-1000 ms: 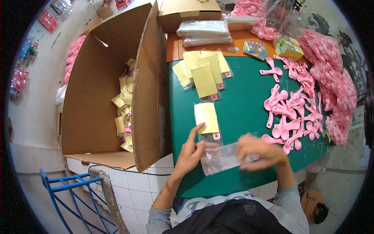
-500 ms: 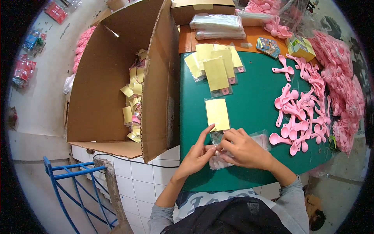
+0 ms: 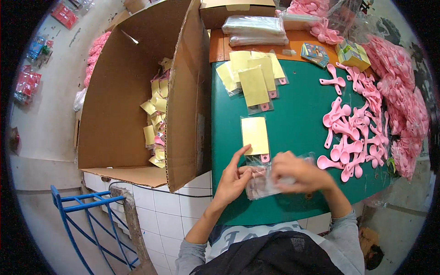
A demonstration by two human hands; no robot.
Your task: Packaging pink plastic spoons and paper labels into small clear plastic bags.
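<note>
A clear plastic bag with a yellow card inside lies on the green tabletop, and the holed end of a pink spoon handle shows at its near end. My left hand rests its index fingertip on this bag's lower left edge. Its thumb and other fingers close on the bag's loose near end. To its right, my right hand is smeared by motion over a stack of clear bags, so its fingers cannot be read. Measuring spoons, pink and loose, lie in a pile to the right.
Several filled bags with yellow cards overlap farther back. A large cardboard box holding similar bags stands left of the table. Bundled clear bags, small printed cards and bagged pink spoons border the work area. A blue metal frame stands lower left.
My right hand has moved right, away from my left hand and the bag's near end. The spoon handle's end shows more plainly now. My left hand has stayed nearly in place.
</note>
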